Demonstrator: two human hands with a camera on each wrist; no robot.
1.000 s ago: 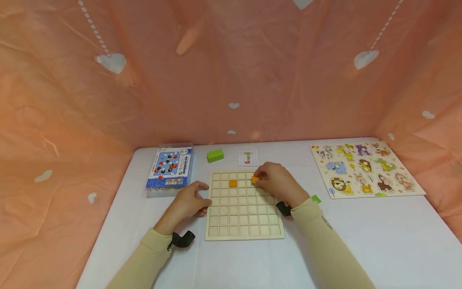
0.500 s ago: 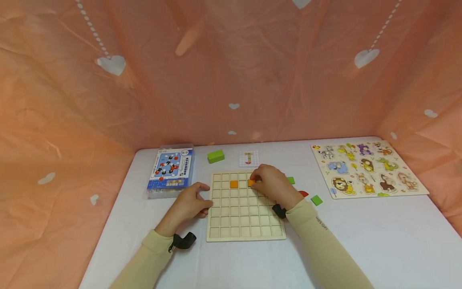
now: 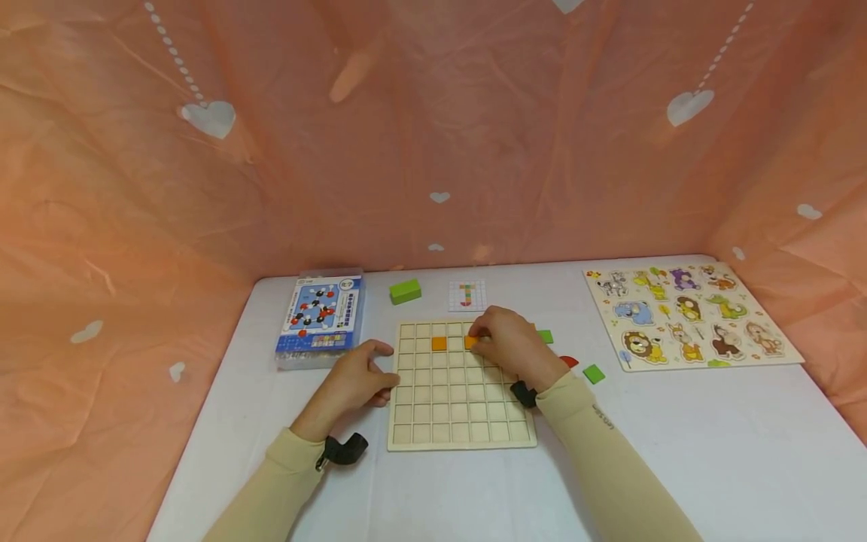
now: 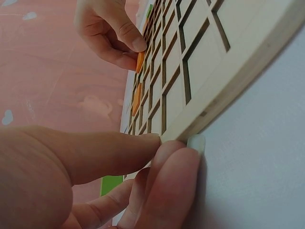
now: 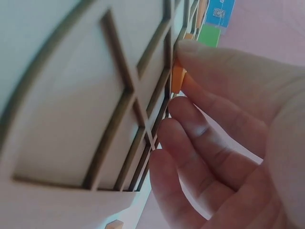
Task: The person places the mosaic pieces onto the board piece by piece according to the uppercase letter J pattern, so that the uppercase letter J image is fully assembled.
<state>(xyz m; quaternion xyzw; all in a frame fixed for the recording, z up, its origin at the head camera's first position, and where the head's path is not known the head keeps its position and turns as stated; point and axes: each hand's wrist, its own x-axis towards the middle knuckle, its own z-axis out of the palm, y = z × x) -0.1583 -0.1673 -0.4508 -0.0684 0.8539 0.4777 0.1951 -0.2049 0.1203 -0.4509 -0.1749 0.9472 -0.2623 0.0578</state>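
A square wooden grid board [image 3: 440,413] lies in the middle of the table. My left hand [image 3: 355,380] is at its left side; in the left wrist view its thumb [image 4: 119,150] and fingers pinch the board's edge. Between thumb and index finger, my right hand [image 3: 509,339] pinches an orange square tile [image 5: 177,78] at a cell near the board's far side. Whether that tile is fully down in the cell cannot be told. Another orange tile [image 3: 439,344] sits in a cell to its left, with one cell between them. The right hand and wrist hide the board's far right part.
Right of the board are two green tiles [image 3: 594,373] and a partly hidden red piece [image 3: 569,361]. Behind it lie a green block [image 3: 405,292] and a gridded pattern card [image 3: 467,296]. A boxed molecule set [image 3: 320,312] stands left, an animal puzzle board [image 3: 630,368] far right.
My right hand has moved slightly left with the orange tile, then stayed nearly still. Moving its arm has uncovered the green tiles and red piece. The left hand keeps its place.
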